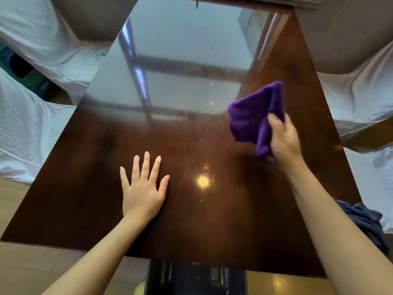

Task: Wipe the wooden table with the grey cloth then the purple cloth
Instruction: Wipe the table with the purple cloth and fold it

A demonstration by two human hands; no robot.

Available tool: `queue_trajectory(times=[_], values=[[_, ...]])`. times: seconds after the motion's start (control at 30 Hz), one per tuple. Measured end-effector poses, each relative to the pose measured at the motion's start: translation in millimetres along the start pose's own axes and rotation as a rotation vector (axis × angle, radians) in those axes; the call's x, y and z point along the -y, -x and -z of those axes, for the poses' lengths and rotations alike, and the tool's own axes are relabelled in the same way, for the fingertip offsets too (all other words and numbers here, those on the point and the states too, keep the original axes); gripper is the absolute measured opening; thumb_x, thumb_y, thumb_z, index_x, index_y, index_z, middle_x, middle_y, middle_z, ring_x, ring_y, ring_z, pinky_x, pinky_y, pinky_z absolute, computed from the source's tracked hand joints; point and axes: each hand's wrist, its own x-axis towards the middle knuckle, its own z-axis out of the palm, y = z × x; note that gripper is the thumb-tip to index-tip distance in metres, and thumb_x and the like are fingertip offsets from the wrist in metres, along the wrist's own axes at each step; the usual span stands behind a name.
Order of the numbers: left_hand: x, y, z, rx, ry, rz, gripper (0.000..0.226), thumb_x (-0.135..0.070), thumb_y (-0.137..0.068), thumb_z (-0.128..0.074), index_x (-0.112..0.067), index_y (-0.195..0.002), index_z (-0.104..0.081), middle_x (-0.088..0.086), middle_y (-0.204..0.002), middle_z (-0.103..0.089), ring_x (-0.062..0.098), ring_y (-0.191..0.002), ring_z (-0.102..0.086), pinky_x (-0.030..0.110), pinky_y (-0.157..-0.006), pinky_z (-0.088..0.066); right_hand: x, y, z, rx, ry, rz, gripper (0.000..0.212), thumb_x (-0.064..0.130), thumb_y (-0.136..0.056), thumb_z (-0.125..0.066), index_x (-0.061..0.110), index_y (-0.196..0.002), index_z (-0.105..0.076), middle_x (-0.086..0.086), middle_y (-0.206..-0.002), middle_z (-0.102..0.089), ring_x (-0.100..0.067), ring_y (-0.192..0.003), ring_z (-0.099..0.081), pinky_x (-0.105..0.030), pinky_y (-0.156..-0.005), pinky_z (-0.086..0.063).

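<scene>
The glossy dark wooden table (89,188) fills the middle of the head view. My right hand (284,138) grips the bunched purple cloth (253,116) over the table's right side; the cloth looks slightly blurred. Palm down, my left hand (143,188) lies flat on the table near the front, its fingers spread and nothing in it. A dark grey-blue cloth (365,222) lies crumpled at the table's right front edge, partly hidden behind my right forearm.
Chairs draped in white covers stand to the left (32,116) and right (359,96) of the table. Light wooden flooring (27,267) shows below the front edge. The table's dark base (191,277) is visible under the near edge.
</scene>
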Motion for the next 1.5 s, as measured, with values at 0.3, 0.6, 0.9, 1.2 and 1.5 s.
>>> queue_trajectory(times=[0.3,0.6,0.9,1.2,1.5], values=[[1,0,-3,-0.013,0.004,0.005,0.062,-0.057,-0.088,-0.010,-0.030,-0.144,-0.010,0.002,-0.156,-0.014,0.024,-0.145,-0.006,0.055,-0.115,-0.004,-85,-69,-112,0.421,1.104,0.255,0.058,0.065,-0.086,-0.031,0.042,-0.139,-0.022,0.003,-0.158,-0.010,-0.033,-0.144,0.004,-0.059,-0.112,0.003],[3,-3,-4,-0.006,-0.007,-0.005,0.060,-0.055,-0.089,-0.012,-0.031,-0.144,-0.009,0.002,-0.157,-0.012,0.025,-0.145,-0.005,0.055,-0.114,-0.002,-79,-36,-128,0.539,1.097,0.439,0.055,0.054,-0.089,-0.042,0.038,-0.140,-0.027,0.002,-0.156,-0.021,-0.030,-0.144,-0.005,-0.058,-0.115,-0.004],[4,-2,-6,-0.006,0.030,-0.016,0.058,-0.051,-0.091,-0.018,-0.030,-0.144,-0.012,0.003,-0.158,-0.012,0.025,-0.145,-0.005,0.056,-0.114,-0.001,-79,125,-74,0.709,0.972,0.515,0.052,0.051,-0.091,-0.040,0.039,-0.140,-0.027,0.006,-0.154,-0.024,-0.023,-0.144,-0.001,-0.050,-0.113,0.007],[1,-1,-2,0.013,0.036,-0.003,0.058,-0.053,-0.092,-0.018,-0.031,-0.145,-0.010,0.001,-0.158,-0.008,0.024,-0.145,-0.001,0.055,-0.115,0.002,-93,238,-52,0.728,1.128,0.658,0.063,0.041,-0.089,-0.047,0.037,-0.143,-0.015,0.007,-0.154,-0.021,-0.028,-0.142,-0.017,-0.059,-0.110,-0.019],[1,1,0,0.027,0.060,0.000,0.057,-0.052,-0.093,-0.019,-0.032,-0.145,-0.009,0.000,-0.158,-0.005,0.023,-0.145,0.002,0.054,-0.115,0.003,-101,248,31,0.526,1.159,0.669,0.047,0.020,-0.093,-0.043,0.033,-0.138,-0.035,0.006,-0.144,-0.041,-0.023,-0.134,-0.037,-0.050,-0.109,-0.035]])
